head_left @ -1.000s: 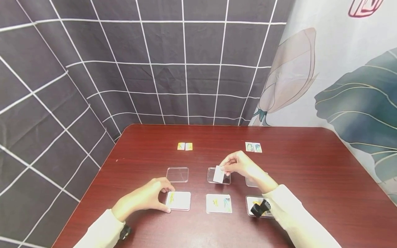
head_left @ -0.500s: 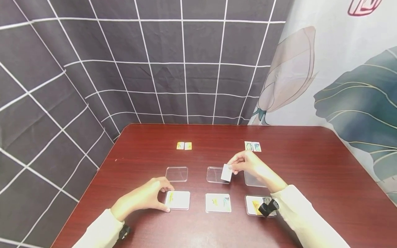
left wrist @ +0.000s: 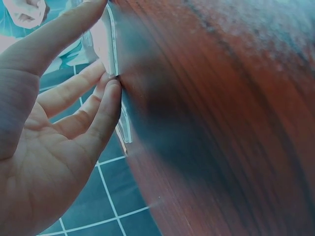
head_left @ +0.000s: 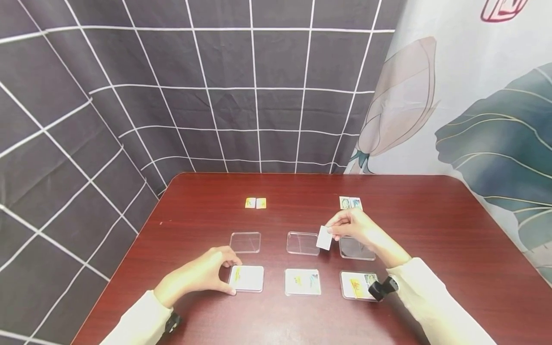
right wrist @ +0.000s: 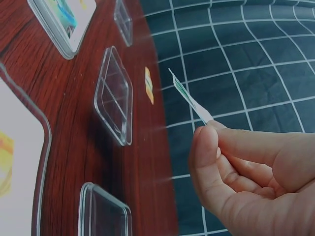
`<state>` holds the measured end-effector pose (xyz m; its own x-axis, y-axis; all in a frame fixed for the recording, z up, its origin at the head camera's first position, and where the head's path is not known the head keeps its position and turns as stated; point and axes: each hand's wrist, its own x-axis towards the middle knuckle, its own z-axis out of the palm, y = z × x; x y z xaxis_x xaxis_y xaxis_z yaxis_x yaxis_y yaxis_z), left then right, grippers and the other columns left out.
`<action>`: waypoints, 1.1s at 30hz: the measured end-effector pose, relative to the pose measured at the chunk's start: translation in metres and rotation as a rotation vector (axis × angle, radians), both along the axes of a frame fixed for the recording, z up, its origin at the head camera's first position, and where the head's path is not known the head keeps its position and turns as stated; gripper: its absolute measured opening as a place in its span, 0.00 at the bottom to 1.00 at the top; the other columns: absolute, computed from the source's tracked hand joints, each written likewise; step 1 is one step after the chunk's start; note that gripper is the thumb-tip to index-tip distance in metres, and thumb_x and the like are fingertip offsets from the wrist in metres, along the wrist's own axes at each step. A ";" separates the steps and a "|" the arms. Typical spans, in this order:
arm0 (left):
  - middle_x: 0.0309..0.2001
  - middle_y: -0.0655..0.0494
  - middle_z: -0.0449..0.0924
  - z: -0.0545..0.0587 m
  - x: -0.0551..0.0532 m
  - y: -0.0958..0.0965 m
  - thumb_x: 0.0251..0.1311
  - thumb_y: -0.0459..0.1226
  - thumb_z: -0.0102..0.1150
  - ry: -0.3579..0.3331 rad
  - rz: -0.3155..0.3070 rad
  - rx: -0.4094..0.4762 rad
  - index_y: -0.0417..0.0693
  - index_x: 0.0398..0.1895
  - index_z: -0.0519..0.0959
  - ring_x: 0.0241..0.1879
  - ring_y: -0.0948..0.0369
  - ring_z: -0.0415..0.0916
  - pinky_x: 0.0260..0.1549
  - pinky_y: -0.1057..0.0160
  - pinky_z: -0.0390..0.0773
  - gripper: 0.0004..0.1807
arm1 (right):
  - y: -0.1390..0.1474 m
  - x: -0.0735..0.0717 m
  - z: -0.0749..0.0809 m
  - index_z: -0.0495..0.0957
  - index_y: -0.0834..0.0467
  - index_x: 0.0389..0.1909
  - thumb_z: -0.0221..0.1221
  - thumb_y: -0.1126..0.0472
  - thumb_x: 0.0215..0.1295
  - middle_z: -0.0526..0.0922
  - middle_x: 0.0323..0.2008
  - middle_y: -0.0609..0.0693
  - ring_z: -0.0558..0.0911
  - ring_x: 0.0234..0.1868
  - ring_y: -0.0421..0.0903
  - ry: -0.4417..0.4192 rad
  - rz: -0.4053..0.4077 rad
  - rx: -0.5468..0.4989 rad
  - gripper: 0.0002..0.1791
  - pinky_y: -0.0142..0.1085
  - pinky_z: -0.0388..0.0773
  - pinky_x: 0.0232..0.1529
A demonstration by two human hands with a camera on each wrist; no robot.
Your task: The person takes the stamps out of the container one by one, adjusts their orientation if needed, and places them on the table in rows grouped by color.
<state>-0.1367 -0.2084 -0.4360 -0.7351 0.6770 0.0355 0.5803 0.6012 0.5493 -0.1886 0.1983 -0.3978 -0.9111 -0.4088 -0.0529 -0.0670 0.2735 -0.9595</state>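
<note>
Likely light and bendable, best held by an edge, small white card point(head_left: 324, 238) hangs above table point(head_left: 194, 206), pinched in right hand point(head_left: 352, 225), left hand point(head_left: 204, 272) gripping flat case point(head_left: 251, 279) between thumb and fingers.

A dark grey cloth point(head_left: 215, 62) patterned with a white-lined grid hangs behind the bench point(head_left: 431, 215), whose reddish-brown, wood-grained top has rounded far corners, and it continues in soft folds along the left side. On the right, a white cloth point(head_left: 465, 57) carries a printed pale pink bud point(head_left: 401, 96), a big blue-green leaf point(head_left: 500, 139) with golden veins and a red mark point(head_left: 502, 10) near the top. Bright light leaves a whitish glare point(head_left: 297, 328) on the bench's near part.
</note>
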 end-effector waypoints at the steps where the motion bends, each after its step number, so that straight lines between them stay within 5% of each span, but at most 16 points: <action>1: 0.37 0.65 0.75 0.000 0.000 0.000 0.37 0.45 0.83 0.003 -0.002 -0.002 0.46 0.42 0.83 0.38 0.66 0.73 0.40 0.64 0.77 0.27 | 0.001 0.000 0.001 0.79 0.80 0.40 0.63 0.75 0.59 0.85 0.28 0.59 0.80 0.24 0.42 -0.004 -0.001 -0.001 0.11 0.35 0.82 0.33; 12: 0.37 0.65 0.75 0.000 0.000 0.001 0.37 0.45 0.83 0.020 -0.011 -0.021 0.46 0.42 0.83 0.37 0.66 0.72 0.40 0.64 0.76 0.27 | 0.016 -0.001 -0.001 0.78 0.81 0.39 0.62 0.76 0.59 0.85 0.26 0.56 0.80 0.23 0.41 0.042 -0.003 0.007 0.10 0.32 0.81 0.32; 33: 0.37 0.66 0.75 0.001 0.000 0.000 0.37 0.45 0.83 0.025 -0.013 -0.017 0.47 0.42 0.83 0.37 0.66 0.72 0.40 0.65 0.76 0.27 | 0.041 -0.004 -0.006 0.74 0.85 0.42 0.61 0.77 0.61 0.85 0.27 0.50 0.81 0.25 0.40 -0.019 -0.006 -0.045 0.13 0.35 0.82 0.34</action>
